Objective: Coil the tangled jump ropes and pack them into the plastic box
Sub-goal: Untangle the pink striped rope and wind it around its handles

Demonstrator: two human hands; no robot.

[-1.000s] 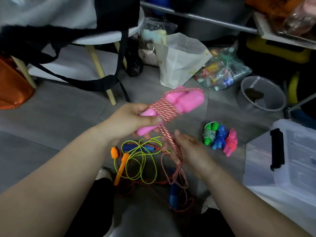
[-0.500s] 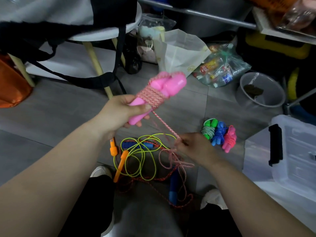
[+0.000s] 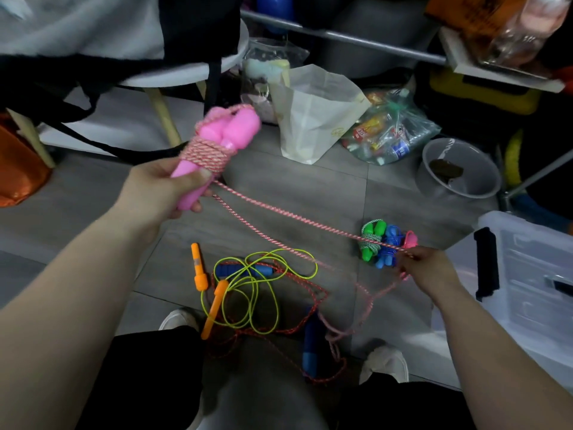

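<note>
The left hand (image 3: 155, 190) grips two pink handles (image 3: 217, 144) wound with striped rope (image 3: 288, 215); the right hand (image 3: 429, 271) pinches that rope taut above tangled ropes (image 3: 257, 290) beside a plastic box (image 3: 533, 280).

The room is dim, and the top and right corners are nearly black. Soft light falls on the floor (image 3: 294, 187), which has a pale shine in the middle. The plastic box (image 3: 533, 274) looks bright white, and the clear bag (image 3: 393, 128) has little glints. The pink handles (image 3: 229, 131) in the left hand (image 3: 155, 190) are blurry. The pink rope (image 3: 294, 217) goes fuzzy near the right hand (image 3: 431, 271). The arms look very big and stretched at the bottom edge.
</note>
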